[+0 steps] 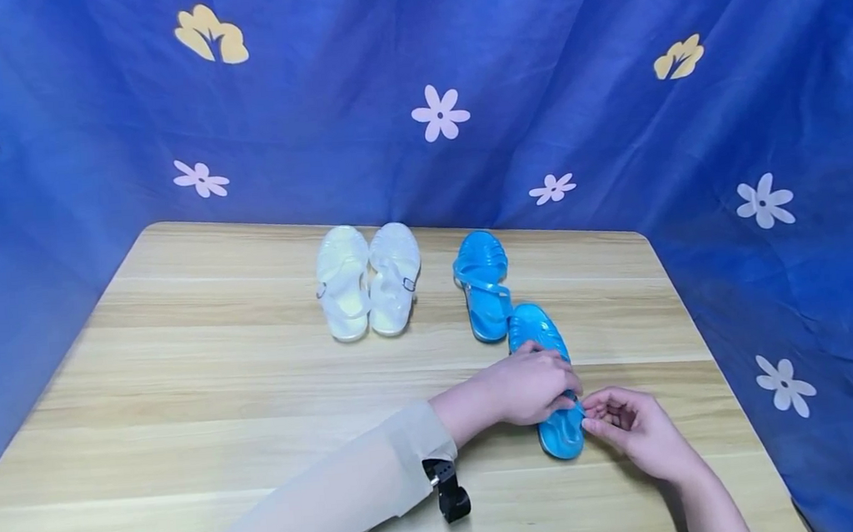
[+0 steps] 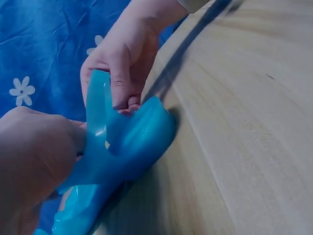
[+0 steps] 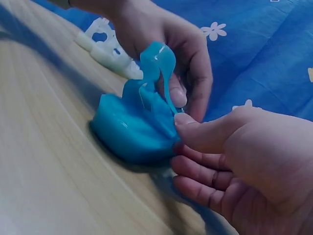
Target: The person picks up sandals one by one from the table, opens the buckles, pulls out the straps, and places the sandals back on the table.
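Pale wood-grain tabletop [image 1: 180, 385] carries everything I work on. Toward its back edge, the pair of translucent white plastic sandals [image 1: 393, 252] sits side by side and looks done up. Just beside the glossy blue plastic sandal [image 1: 485, 303], whose fastening I can't judge, its matching blue mate [image 1: 539, 328] rests between my hands. My left hand [image 1: 530, 387] curls over it, gripping the narrow blue strap [image 2: 98, 105]; my right hand [image 1: 639, 437] pinches that strap's end, apparently not yet fastened.

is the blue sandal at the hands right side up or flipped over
Right side up: the blue sandal has its straps on top, facing away from the table.
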`<state>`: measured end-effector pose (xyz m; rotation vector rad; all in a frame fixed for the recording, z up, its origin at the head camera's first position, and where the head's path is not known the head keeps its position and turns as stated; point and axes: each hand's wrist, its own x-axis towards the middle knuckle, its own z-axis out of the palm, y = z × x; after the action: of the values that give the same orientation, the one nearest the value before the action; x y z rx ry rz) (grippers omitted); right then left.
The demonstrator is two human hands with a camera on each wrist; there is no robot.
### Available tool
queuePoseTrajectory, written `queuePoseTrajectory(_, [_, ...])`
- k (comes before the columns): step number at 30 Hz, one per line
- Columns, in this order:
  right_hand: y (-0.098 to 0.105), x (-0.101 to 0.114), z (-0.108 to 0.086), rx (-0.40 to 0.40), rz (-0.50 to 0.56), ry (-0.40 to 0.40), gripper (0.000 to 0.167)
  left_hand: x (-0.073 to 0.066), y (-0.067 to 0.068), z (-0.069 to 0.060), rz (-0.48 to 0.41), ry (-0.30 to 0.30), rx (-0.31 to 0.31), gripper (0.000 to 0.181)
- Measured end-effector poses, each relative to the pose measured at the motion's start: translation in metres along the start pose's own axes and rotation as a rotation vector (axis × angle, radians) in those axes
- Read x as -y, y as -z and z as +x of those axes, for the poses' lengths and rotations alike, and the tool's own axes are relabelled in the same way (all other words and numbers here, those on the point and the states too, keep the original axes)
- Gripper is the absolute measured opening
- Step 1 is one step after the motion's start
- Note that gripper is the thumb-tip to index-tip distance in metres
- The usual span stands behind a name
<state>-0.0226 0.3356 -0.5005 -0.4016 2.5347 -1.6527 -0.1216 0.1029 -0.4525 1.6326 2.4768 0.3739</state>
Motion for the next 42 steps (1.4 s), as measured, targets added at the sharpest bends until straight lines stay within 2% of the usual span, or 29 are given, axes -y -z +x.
queuePoseTrajectory(4, [-0.003,0.003,0.002,-0.014,0.066,-0.054,0.015,0.001,0.0,0.0,-0.008,0.008,0.015,0.021])
queuePoseTrajectory(7, [-0.005,0.008,0.004,-0.034,0.14,-0.151,0.02,0.002,0.0,-0.001,0.017,0.022,0.007,0.02])
queuePoseTrajectory(9, [-0.006,0.012,0.006,-0.035,0.199,-0.226,0.026,0.001,-0.001,-0.003,0.075,0.016,0.0,0.02])
queuePoseTrajectory(12, [-0.006,0.017,0.008,-0.031,0.271,-0.322,0.032,-0.001,-0.004,-0.004,0.186,-0.026,-0.007,0.024])
queuePoseTrajectory(14, [-0.006,0.019,0.008,-0.023,0.295,-0.358,0.033,-0.003,-0.007,-0.003,0.251,-0.058,-0.01,0.026])
queuePoseTrajectory(16, [-0.005,0.022,0.009,-0.026,0.3,-0.389,0.032,-0.003,-0.008,-0.003,0.274,-0.073,-0.009,0.028])
queuePoseTrajectory(20, [-0.007,0.026,0.011,-0.046,0.267,-0.412,0.027,-0.001,-0.011,-0.002,0.248,-0.074,-0.011,0.028])
queuePoseTrajectory(23, [-0.008,0.031,0.014,-0.055,0.224,-0.388,0.025,0.003,-0.014,-0.003,0.223,-0.104,-0.031,0.028])
queuePoseTrajectory(27, [-0.009,0.037,0.016,-0.06,0.175,-0.352,0.026,0.01,-0.021,-0.007,0.179,-0.164,-0.091,0.029])
queuePoseTrajectory(30, [-0.008,0.041,0.017,-0.07,0.175,-0.358,0.026,0.015,-0.026,-0.009,0.116,-0.194,-0.141,0.03])
queuePoseTrajectory(36, [-0.009,0.045,0.019,-0.09,0.185,-0.391,0.023,0.018,-0.037,-0.011,-0.001,-0.231,-0.24,0.025])
queuePoseTrajectory(42, [-0.013,0.046,0.024,-0.123,0.152,-0.387,0.019,0.02,-0.043,-0.013,-0.065,-0.235,-0.32,0.02])
